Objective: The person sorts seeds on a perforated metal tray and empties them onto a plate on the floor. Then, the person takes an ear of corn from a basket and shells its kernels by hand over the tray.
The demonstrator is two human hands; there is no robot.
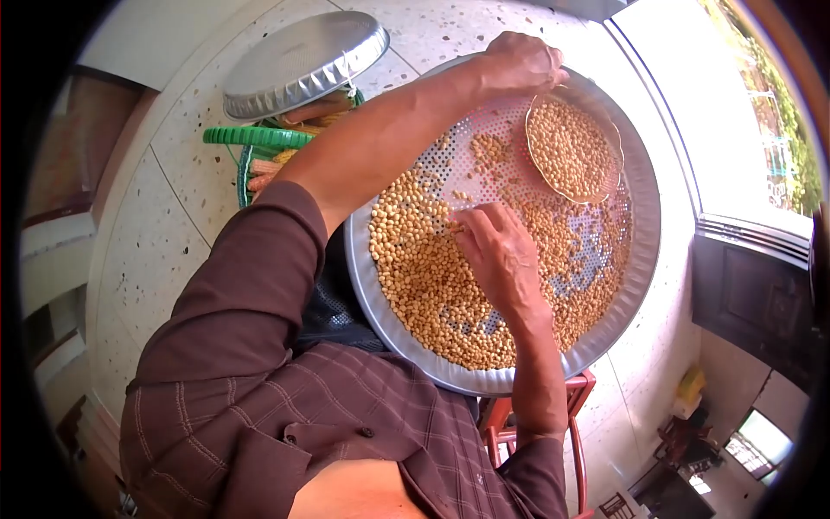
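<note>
A wide perforated metal tray [644,216] rests on my lap, covered with yellow soybeans [424,285]. A small shallow bowl [616,143] full of soybeans sits tilted inside the tray at its far side. My left hand [519,62] reaches across and grips the bowl's far rim. My right hand [497,251] lies on the beans in the middle of the tray. Its fingertips are pinched together among the beans near a bare patch of holes.
A second metal tray [303,56] lies upside down on a green basket [251,138] holding corn cobs, on the speckled tile floor at upper left. A red stool [581,406] stands below the tray. A bright doorway and a dark cabinet [761,303] are at right.
</note>
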